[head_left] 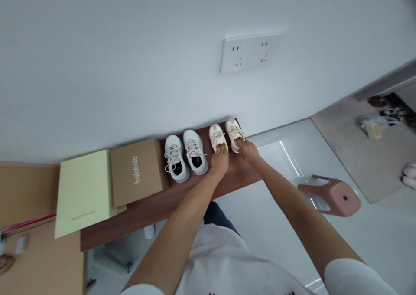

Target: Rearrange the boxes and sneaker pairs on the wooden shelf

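A pair of small cream shoes stands at the right end of a dark wooden bench (156, 208), toes toward the wall. My left hand (220, 161) grips the heel of the left cream shoe (217, 137), fingers tucked into its opening. My right hand (248, 151) holds the heel of the right cream shoe (234, 132) the same way. Both arms reach straight out from my white shirt.
A pair of white sneakers (185, 155) stands left of the cream pair. A brown "balabala" shoebox (136, 172) and a pale green box (85, 190) lie further left. A pink plastic stool (334, 195) stands on the white floor at right. Sockets (251, 52) sit on the wall.
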A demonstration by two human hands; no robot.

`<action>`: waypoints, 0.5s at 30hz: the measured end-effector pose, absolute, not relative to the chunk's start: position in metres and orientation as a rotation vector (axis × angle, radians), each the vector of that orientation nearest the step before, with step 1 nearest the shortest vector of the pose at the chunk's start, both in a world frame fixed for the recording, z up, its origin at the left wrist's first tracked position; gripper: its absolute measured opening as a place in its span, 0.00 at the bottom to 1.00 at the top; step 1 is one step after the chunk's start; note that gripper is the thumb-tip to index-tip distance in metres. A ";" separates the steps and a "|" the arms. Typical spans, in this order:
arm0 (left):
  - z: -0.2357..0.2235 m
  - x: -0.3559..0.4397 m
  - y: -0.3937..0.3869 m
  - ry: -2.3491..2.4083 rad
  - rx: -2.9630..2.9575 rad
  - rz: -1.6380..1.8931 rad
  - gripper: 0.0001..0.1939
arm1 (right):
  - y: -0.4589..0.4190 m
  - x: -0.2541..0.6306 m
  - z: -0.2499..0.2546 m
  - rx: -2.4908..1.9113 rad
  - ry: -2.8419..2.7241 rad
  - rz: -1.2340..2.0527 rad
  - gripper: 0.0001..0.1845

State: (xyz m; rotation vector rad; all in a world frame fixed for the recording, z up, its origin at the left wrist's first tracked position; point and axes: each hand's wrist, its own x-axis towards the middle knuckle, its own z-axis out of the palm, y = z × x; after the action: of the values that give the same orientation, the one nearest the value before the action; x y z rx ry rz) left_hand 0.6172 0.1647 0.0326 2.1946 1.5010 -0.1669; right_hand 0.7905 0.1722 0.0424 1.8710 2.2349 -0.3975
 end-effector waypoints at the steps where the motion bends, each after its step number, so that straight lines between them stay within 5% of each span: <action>1: 0.032 0.619 0.166 1.508 2.187 -0.169 0.21 | 0.173 0.790 0.042 1.861 2.235 -0.399 0.16; 15: 0.021 0.621 0.172 1.536 2.140 -0.217 0.22 | 0.173 0.775 0.026 1.825 2.251 -0.419 0.17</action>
State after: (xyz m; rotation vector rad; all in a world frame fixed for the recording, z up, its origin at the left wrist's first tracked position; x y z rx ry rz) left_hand 0.6215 0.1716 0.0214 2.1396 1.5364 -0.2170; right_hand 0.7754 0.1732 0.0260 1.8254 2.2513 -0.4187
